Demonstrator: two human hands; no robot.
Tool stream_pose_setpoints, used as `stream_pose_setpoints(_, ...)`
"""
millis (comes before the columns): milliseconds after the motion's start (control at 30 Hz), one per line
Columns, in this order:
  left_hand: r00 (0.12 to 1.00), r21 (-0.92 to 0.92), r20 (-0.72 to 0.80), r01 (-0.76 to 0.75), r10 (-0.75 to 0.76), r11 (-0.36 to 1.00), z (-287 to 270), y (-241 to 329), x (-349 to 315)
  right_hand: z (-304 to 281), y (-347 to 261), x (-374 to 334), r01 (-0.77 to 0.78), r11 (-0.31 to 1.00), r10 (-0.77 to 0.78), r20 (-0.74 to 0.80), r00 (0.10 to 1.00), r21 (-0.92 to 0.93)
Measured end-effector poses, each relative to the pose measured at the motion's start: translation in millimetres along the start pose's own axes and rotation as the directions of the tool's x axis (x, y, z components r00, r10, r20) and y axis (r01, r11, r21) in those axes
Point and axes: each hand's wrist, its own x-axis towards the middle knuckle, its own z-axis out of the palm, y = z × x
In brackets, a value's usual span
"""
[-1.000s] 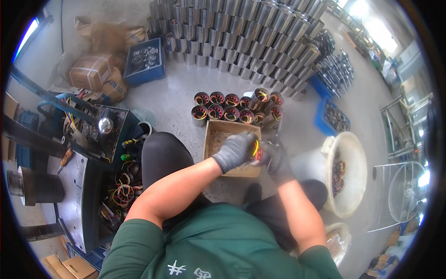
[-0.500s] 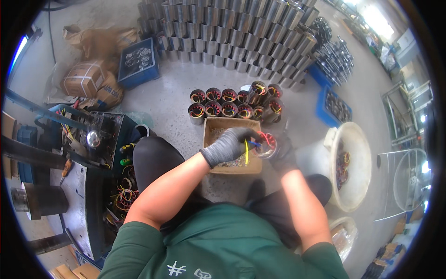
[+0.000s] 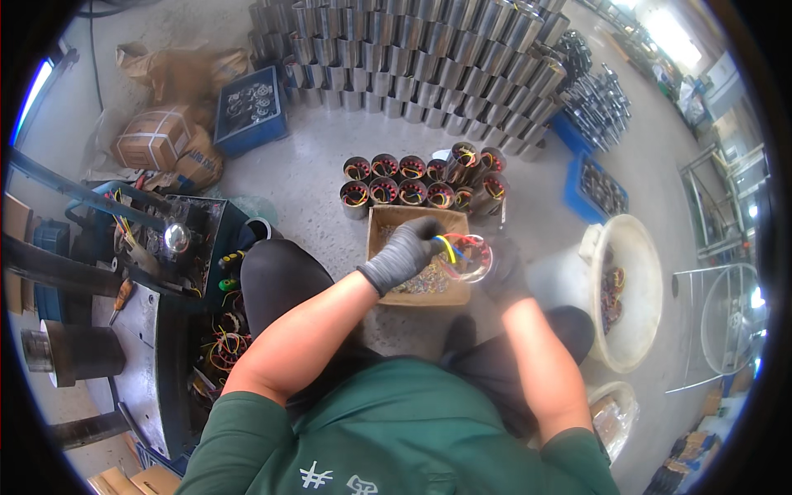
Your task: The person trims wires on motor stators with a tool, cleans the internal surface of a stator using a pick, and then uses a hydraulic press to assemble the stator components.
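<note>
A round motor stator (image 3: 478, 267) with red, yellow and blue wires hangs over an open cardboard box (image 3: 421, 298). My right hand (image 3: 508, 274), in a dark glove and partly blurred, is closed around the stator's right side. In a grey glove, my left hand (image 3: 402, 255) pinches at the wires (image 3: 446, 247) on the stator's left. Its fingertips are partly hidden by the glove's back. Small multicoloured scraps (image 3: 423, 281) cover the bottom of the box.
Beyond the box stand several steel cylinders with wired stators (image 3: 384, 190). Stacked bare steel tubes (image 3: 412, 78) form a wall behind them. A white bucket (image 3: 592, 285) holding wound parts is at my right. A metal press table (image 3: 136, 355) with a screwdriver (image 3: 122, 299) is at my left.
My left fingers have shifted slightly left on the wires, and the yellow wire that hung down now curves beside the stator. The stator's open face has turned a little.
</note>
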Motion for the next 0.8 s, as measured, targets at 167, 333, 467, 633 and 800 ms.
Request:
stream_pose_setpoints(167, 0.930, -0.437, 0.368, 0.189, -0.017, 0.879, -23.7, 18.4, -7.7, 5.2, 4.7, 5.7, 0.000, 0.987, 0.003, -0.015, 1.000, 0.162)
stream_pose_setpoints(333, 0.948, -0.441, 0.317, 0.139, 0.009, 0.887, -28.0, 22.7, -12.7, 19.2, -0.4, -5.8, -0.456, 0.684, 0.456, 0.155, 0.877, 0.570)
stream_pose_setpoints(467, 0.954, -0.265, 0.221, 0.260, -0.204, 0.928, -24.8, 16.2, -21.2, 31.5, -13.2, -16.1, -0.389, 0.754, 0.436, 0.039, 0.899, 0.529)
stream_pose_setpoints(633, 0.960, -0.262, 0.105, 0.277, -0.258, 0.924, -38.9, 1.3, -26.2, 46.7, -28.7, -33.6, -0.451, 0.757, 0.413, 0.189, 0.891, 0.472)
stream_pose_setpoints(800, 0.978, -0.463, 0.037, 0.197, -0.204, 0.864, -53.2, -15.8, -27.7, 52.0, -47.1, -52.0, -0.416, 0.876, 0.341, 0.296, 0.892, 0.244)
